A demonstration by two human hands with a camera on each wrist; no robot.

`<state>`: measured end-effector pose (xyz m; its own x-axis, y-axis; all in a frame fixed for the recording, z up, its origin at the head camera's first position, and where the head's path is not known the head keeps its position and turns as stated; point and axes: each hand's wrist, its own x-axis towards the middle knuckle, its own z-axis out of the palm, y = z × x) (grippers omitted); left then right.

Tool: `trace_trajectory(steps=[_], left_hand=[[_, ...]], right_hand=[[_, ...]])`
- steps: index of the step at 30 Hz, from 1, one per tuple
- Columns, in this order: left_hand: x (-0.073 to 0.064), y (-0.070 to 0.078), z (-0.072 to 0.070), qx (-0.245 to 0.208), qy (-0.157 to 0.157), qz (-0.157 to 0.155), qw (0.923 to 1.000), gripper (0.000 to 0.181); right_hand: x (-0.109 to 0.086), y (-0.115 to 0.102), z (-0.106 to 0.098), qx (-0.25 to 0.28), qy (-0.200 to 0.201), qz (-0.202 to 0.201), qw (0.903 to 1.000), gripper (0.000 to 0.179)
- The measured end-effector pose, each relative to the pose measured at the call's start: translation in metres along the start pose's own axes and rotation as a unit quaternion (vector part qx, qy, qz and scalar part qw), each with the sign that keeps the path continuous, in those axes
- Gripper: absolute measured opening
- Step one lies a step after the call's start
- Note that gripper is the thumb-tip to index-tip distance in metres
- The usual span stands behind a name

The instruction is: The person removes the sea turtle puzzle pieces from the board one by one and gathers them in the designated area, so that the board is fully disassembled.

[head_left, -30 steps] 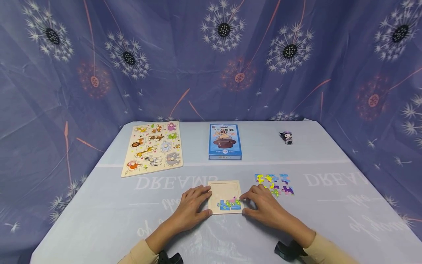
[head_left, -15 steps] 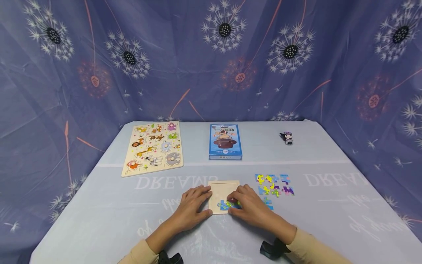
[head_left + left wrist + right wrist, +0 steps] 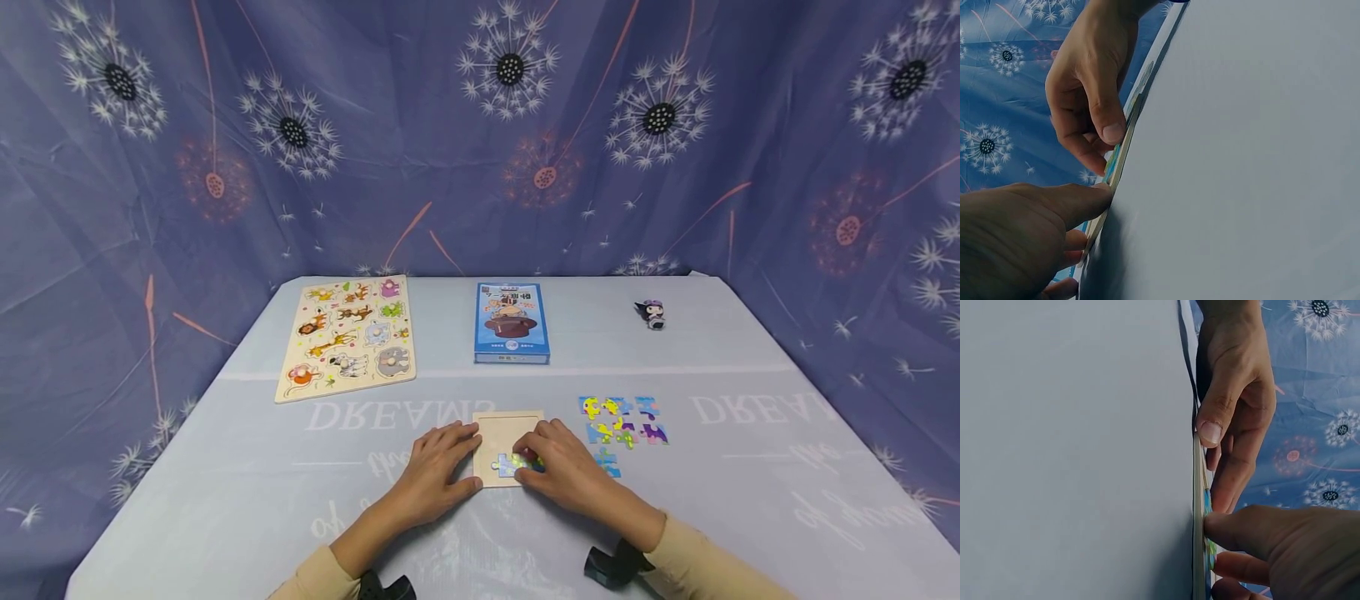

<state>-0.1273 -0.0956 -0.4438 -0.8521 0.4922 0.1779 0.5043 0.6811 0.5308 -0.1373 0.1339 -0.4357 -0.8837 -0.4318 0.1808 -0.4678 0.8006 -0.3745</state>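
A square wooden puzzle tray [image 3: 491, 429] lies on the table with a few joined jigsaw pieces [image 3: 507, 465] in its lower part. My left hand [image 3: 438, 467] rests along the tray's left side, its fairly straight index finger and thumb touching the edge. My right hand [image 3: 562, 467] reaches over the tray's right side, thumb and curled fingers pinching a blue-green puzzle piece [image 3: 1212, 547] of the joined row. The right hand covers the row's right end. The right thumb [image 3: 1112, 132] is close to the tray's front rim in the left wrist view.
Several loose jigsaw pieces [image 3: 622, 421] lie right of the tray, one [image 3: 607, 463] close beside my right hand. Farther back are an animal peg board [image 3: 352, 333], a blue game box [image 3: 512, 323] and a small black-and-white figurine [image 3: 652, 314]. A dandelion-print curtain [image 3: 420, 150] surrounds the table.
My right hand has moved left from the tray's right edge onto the joined pieces. Those pieces have shifted slightly left. My left hand stays at the tray's side.
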Motion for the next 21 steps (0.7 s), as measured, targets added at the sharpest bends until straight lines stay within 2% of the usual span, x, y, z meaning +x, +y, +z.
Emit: trace_trajectory(steps=[9, 21], left_hand=[[-0.0004, -0.0005, 0.0002, -0.001, 0.007, 0.007, 0.9999, 0.054], [0.0005, -0.0015, 0.0005, 0.001, 0.0, 0.001, 1.0, 0.054]], right_hand=[[0.0032, 0.0015, 0.0034, 0.0, 0.007, 0.003, 1.0, 0.026], [0.006, 0.0019, 0.0007, -0.008, -0.015, -0.004, 0.9998, 0.026]])
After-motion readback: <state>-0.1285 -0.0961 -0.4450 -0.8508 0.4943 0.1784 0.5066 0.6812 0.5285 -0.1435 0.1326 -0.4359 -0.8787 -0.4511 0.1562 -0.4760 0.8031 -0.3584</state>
